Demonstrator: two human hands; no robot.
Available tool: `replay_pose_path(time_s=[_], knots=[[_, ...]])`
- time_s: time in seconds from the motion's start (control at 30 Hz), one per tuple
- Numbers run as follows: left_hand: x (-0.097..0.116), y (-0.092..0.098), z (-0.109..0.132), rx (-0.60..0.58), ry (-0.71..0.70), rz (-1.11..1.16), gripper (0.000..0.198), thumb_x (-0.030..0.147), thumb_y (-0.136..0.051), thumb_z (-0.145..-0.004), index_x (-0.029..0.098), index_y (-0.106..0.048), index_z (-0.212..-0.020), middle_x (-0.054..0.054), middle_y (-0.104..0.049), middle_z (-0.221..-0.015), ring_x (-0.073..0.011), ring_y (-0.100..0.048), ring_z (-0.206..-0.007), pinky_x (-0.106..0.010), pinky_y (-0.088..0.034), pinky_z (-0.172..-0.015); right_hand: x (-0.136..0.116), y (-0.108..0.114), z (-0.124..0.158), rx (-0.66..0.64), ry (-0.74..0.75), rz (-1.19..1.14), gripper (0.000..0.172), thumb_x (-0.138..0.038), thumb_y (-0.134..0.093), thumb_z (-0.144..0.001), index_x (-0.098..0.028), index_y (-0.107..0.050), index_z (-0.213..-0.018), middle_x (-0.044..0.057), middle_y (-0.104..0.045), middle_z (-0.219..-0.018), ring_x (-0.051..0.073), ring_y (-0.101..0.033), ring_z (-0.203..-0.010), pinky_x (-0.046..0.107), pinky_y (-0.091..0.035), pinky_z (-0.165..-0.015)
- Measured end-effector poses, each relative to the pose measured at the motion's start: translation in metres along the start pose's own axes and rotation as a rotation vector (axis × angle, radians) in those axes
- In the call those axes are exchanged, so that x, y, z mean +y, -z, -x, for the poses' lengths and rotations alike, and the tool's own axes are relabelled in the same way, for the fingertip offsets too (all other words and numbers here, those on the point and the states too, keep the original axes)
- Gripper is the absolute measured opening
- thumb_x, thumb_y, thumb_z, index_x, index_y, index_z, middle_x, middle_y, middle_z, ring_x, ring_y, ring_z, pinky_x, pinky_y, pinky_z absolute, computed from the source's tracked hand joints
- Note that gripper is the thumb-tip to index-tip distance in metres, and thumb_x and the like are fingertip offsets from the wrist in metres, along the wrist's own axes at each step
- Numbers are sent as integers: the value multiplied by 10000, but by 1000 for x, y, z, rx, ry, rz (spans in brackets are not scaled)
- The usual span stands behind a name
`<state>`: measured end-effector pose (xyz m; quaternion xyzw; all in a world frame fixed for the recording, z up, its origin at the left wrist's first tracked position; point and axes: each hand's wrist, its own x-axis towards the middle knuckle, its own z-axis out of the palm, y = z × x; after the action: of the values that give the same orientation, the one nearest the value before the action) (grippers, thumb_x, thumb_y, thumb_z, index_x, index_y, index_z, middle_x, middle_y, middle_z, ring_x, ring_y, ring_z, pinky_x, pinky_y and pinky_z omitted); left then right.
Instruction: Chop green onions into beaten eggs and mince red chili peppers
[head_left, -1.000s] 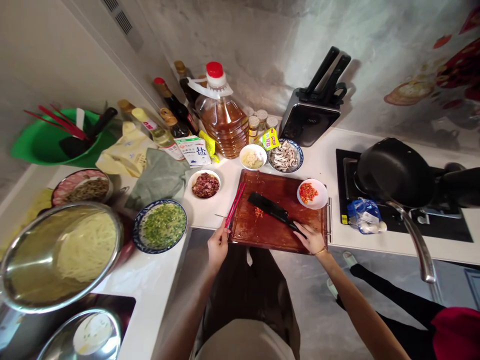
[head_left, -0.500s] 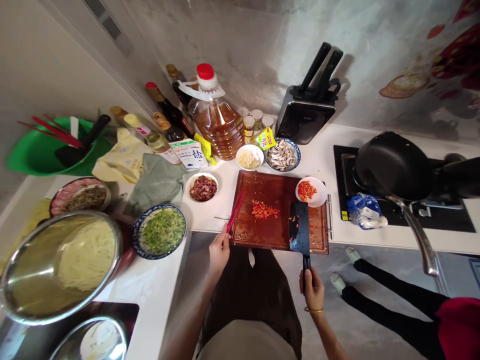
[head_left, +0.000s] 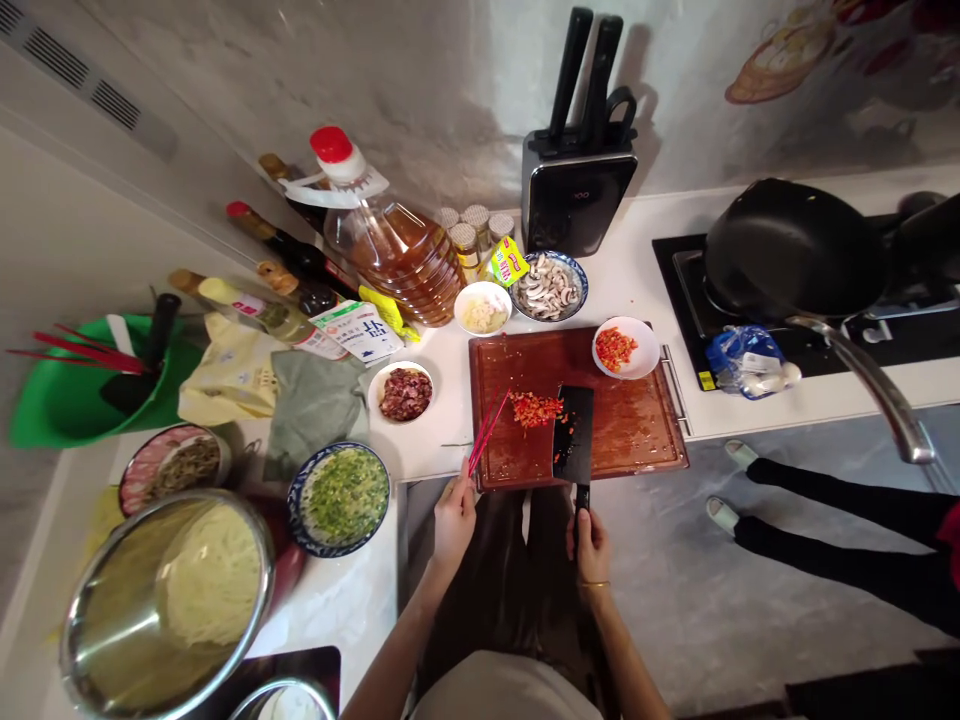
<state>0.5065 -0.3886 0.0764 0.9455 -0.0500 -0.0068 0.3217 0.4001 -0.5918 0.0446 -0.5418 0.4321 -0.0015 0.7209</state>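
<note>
My left hand [head_left: 454, 517] is closed on a pair of red chopsticks [head_left: 489, 432], their tips beside a heap of chopped red chili [head_left: 534, 409]. A black cleaver [head_left: 574, 435] is in my right hand [head_left: 589, 548], its blade low over the wooden cutting board [head_left: 630, 440] with the upper left corner at the chili heap. Bits of chili cling to the blade. At the board's upper right stands a small white bowl [head_left: 646, 355] holding more chopped chili.
Left of the board are bowls of minced meat [head_left: 405, 394] and chopped greens [head_left: 339, 498]. Behind it stand minced garlic [head_left: 484, 315], sliced mushrooms [head_left: 551, 285], a large oil jug [head_left: 397, 250] and a knife block [head_left: 577, 195]. Rightward, a wok [head_left: 795, 250] sits on the stove; another person's legs [head_left: 832, 490] show below.
The cleaver has moved left from beside the white bowl to the chili heap. The chopstick tips have come nearer the heap. The whole view has shifted.
</note>
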Motion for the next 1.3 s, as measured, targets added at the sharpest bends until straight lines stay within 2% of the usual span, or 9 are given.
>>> replay_pose_path(time_s=[0.1,0.2,0.33,0.53,0.73,0.87,1.0,1.17,1.3], knots=[[-6,3,9,-10,-62,-153,491,127,-328,-896,167,-315,-1385,-79,-624,-881,-147,-614,-799,-256,-501,-724,1,-22,4,8,29,1,407,-576,-508,-787,-181,-489,-692,-69,-438,-510,47,-328,-355,179,-271,-309],[-7,-1,15,-39,-98,-393,556,79,-347,-872,168,-249,-1412,-100,-622,-962,-138,-625,-770,-217,-508,-671,5,-40,10,32,35,-25,390,-565,-492,-800,-185,-486,-711,-74,-429,-504,51,-330,-356,182,-272,-315],[3,-10,16,-97,-74,-598,675,17,-352,-827,140,-105,-1442,-133,-602,-1069,-120,-629,-724,-176,-511,-604,10,-58,18,60,40,-29,373,-544,-469,-823,-190,-468,-708,-82,-402,-473,53,-325,-349,180,-273,-329],[24,-24,18,-206,-83,-628,783,-18,-385,-773,155,-22,-1445,-139,-565,-1139,-109,-636,-711,-160,-522,-562,14,-76,23,84,37,-69,327,-507,-486,-827,-190,-474,-748,-75,-421,-525,48,-344,-363,169,-282,-318],[28,-29,25,-229,-135,-578,807,12,-395,-794,145,78,-1434,-162,-550,-1185,-129,-649,-765,-172,-537,-588,19,-84,22,44,3,-148,321,-502,-514,-808,-183,-499,-772,-64,-462,-564,42,-351,-358,169,-284,-300],[29,-24,27,-229,-180,-544,808,8,-399,-799,144,85,-1432,-159,-549,-1197,-135,-647,-821,-181,-543,-634,18,-82,22,7,-34,-207,337,-511,-525,-797,-174,-523,-783,-58,-481,-564,38,-347,-343,163,-278,-279],[30,-9,24,-190,-246,-500,760,-1,-373,-816,159,27,-1442,-148,-556,-1201,-151,-625,-943,-197,-540,-719,4,-72,24,-43,-92,-229,371,-531,-544,-778,-170,-555,-865,-51,-491,-588,33,-344,-343,158,-286,-272],[32,13,18,-128,-348,-462,656,35,-324,-863,169,-59,-1448,-134,-563,-1228,-155,-612,-980,-194,-526,-719,-25,-42,31,-88,-136,-254,435,-556,-559,-759,-173,-571,-964,-51,-477,-608,25,-323,-342,151,-270,-268],[30,22,11,-129,-420,-344,583,102,-351,-892,179,-162,-1439,-126,-551,-1253,-165,-591,-1022,-229,-506,-802,-61,-12,36,-101,-151,-259,463,-568,-578,-740,-178,-573,-990,-54,-475,-610,20,-317,-334,145,-250,-260]])
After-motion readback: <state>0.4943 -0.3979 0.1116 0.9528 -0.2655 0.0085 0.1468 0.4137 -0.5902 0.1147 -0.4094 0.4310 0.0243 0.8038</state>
